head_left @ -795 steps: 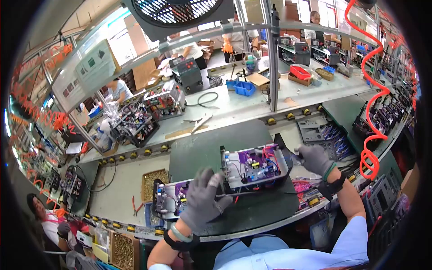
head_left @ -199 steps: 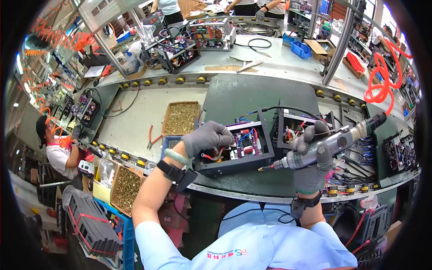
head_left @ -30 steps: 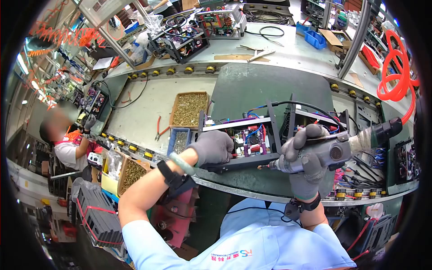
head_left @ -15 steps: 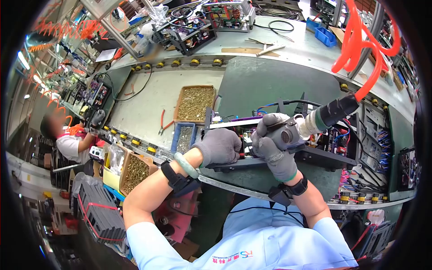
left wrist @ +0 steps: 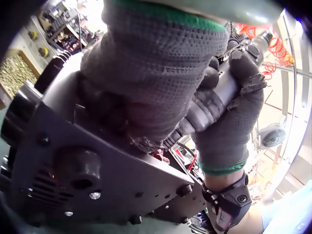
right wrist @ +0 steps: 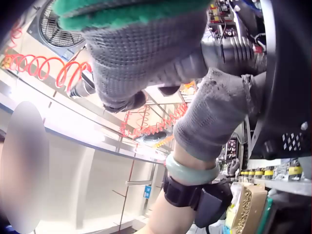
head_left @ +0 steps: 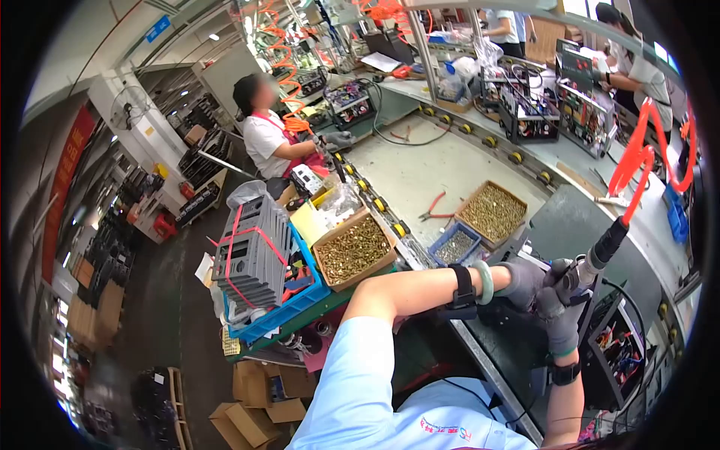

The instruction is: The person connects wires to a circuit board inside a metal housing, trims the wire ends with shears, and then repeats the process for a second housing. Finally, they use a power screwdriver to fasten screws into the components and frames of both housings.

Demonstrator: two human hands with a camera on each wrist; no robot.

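Observation:
My gloved right hand (head_left: 561, 319) grips a grey air screwdriver (left wrist: 226, 83), its red coiled hose rising from the tail end. The tool points into an open black metal chassis (left wrist: 117, 180) with vent slots and round feet. My gloved left hand (left wrist: 151, 73) reaches over the chassis edge, close beside the screwdriver's nose. Its fingertips are hidden inside, so I cannot tell whether they pinch anything. In the right wrist view the ribbed front of the tool lies just above the left glove. A second chassis (head_left: 619, 349) with exposed wiring stands at the right.
Beyond the left arm sit a cardboard box of brass-coloured screws (head_left: 375, 276), a blue tray of small parts (head_left: 433, 252) and red-handled pliers (head_left: 433, 210). Stacked grey panels (head_left: 251, 251) fill a blue crate. A coworker (head_left: 274, 146) sits further along the line. The hose (head_left: 630, 161) hangs at right.
The screwdriver has swung left from beside the chassis to its inside, meeting the left hand. The head view has turned left, bringing the aisle and crate into view. The left hand stays at the chassis.

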